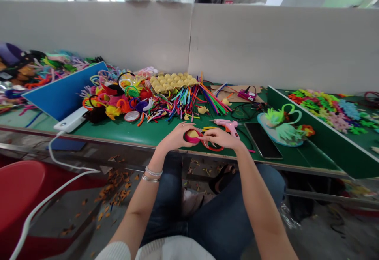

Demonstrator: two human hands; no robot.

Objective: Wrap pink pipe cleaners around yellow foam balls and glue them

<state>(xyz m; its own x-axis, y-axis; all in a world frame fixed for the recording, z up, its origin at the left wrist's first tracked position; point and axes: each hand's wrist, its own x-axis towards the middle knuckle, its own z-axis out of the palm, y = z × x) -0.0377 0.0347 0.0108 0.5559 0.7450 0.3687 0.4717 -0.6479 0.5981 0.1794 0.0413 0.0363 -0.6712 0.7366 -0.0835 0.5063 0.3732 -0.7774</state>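
Observation:
My left hand (180, 135) is wrapped round a small cup (193, 134), yellow inside with a fuzzy pink-red wrapping round it, just over the table's front edge. From the other side, the fingers of my right hand (219, 138) pinch the cup's right edge; what exactly lies between those fingertips is too small to make out. Under my right hand shows a red loop (213, 148), possibly a tool handle. A pink glue gun (227, 125) lies just behind that hand. Beyond the hands sits a yellow egg tray (171, 81), with loose yellow cup pieces (203, 110) in front.
Pipe cleaners (183, 100) lie heaped at the back. A blue divider (65, 90) and a white power strip (71, 120) stand left. To the right are a phone (263, 140), a tray of fuzzy flowers (280, 137) and a green divider (322, 135). A red stool (20, 189) is lower left.

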